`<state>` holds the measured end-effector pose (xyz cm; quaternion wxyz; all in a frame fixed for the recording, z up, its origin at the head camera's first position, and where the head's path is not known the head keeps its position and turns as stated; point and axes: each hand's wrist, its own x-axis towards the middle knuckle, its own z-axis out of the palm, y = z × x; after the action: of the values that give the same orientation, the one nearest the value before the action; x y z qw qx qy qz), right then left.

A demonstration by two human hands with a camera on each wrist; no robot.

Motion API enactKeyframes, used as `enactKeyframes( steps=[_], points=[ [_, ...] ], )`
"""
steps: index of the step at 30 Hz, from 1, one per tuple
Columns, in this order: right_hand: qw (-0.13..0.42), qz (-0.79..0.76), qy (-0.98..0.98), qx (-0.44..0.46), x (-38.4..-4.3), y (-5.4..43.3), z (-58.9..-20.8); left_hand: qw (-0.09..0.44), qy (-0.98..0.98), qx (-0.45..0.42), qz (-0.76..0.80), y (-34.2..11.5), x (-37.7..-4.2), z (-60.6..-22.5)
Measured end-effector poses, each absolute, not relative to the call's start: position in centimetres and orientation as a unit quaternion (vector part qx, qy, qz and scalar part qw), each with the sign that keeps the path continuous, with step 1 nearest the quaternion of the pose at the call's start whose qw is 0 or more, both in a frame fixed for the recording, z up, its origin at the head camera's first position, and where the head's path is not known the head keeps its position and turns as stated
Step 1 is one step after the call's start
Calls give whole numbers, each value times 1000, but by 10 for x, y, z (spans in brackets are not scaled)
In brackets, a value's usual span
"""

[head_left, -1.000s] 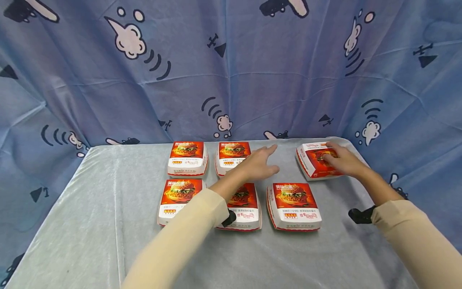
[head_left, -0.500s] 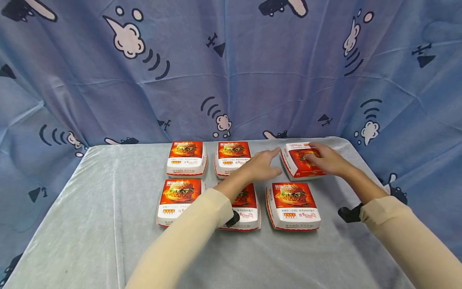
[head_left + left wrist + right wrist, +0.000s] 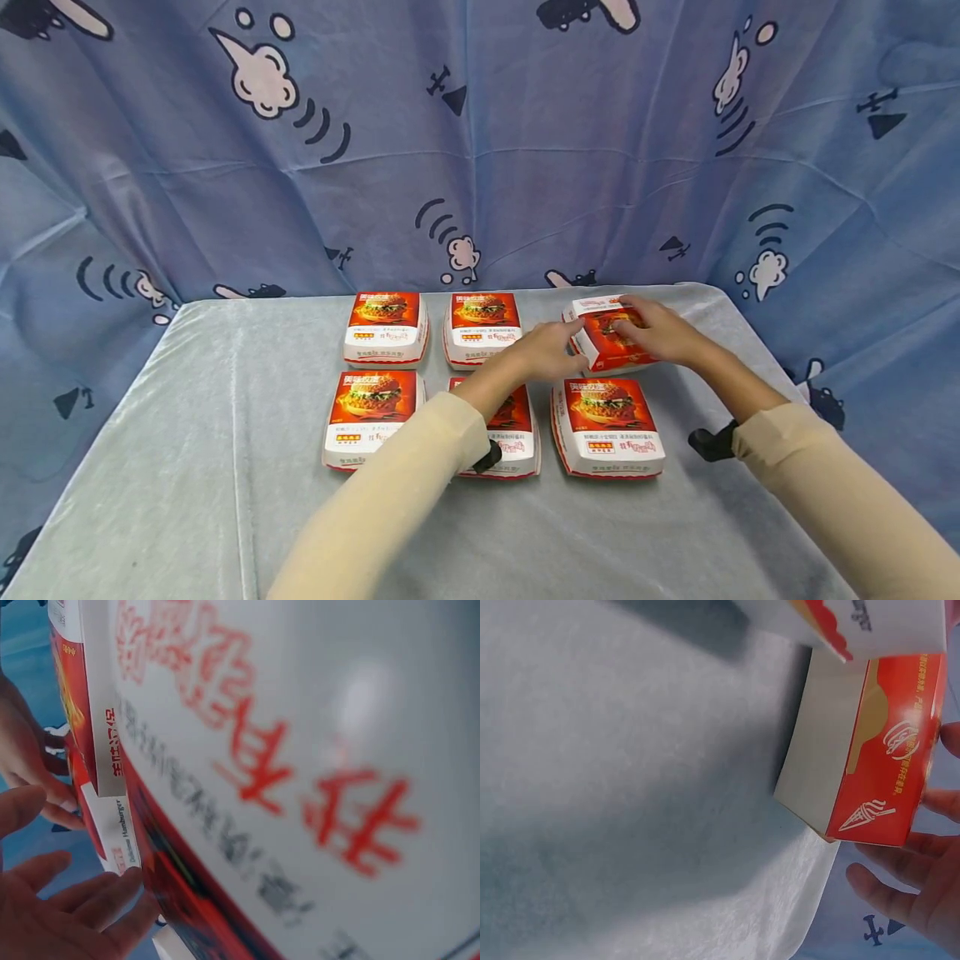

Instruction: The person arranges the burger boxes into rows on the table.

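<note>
In the head view my right hand (image 3: 663,332) lies over the right part of the back right hamburger box (image 3: 600,354), which sits askew. Its thumb is on the top and some fingers reach behind the far edge. In the right wrist view that box's red side (image 3: 885,780) shows beside the fingers (image 3: 937,862). My left hand (image 3: 543,354) is at the same box's left side, index finger and thumb extended toward it; whether they touch is hard to tell. The left wrist view shows the left hand's fingers (image 3: 90,900) spread.
Similar burger boxes stand in two rows: back left (image 3: 386,333), back middle (image 3: 480,321), front left (image 3: 367,425), front middle (image 3: 517,450) and front right (image 3: 611,433). The left forearm crosses over the front ones. A grey cloth (image 3: 180,433) covers the table; a blue curtain (image 3: 525,217) hangs behind.
The back right box has slid left with my right hand, closing the gap to my left hand. The left hand has shifted slightly, its index finger now at the box's left side.
</note>
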<state>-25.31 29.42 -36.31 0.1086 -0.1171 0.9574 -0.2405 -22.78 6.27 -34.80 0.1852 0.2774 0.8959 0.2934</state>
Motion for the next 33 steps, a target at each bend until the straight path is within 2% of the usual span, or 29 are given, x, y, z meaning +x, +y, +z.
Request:
enactKeyframes(
  steps=[13, 19, 26, 33],
  points=[
    [118, -232, 956, -135, -251, 273, -361, 249, 899, 263, 247, 65, -221, -345],
    [118, -217, 961, -127, -249, 271, -359, 241, 899, 267, 250, 65, -220, -346],
    [102, -111, 988, -38, -241, 269, -354, 235, 897, 273, 255, 65, -220, -350],
    [113, -122, 985, -55, -238, 270, -355, 235, 897, 275, 254, 63, -219, -349]
  ],
)
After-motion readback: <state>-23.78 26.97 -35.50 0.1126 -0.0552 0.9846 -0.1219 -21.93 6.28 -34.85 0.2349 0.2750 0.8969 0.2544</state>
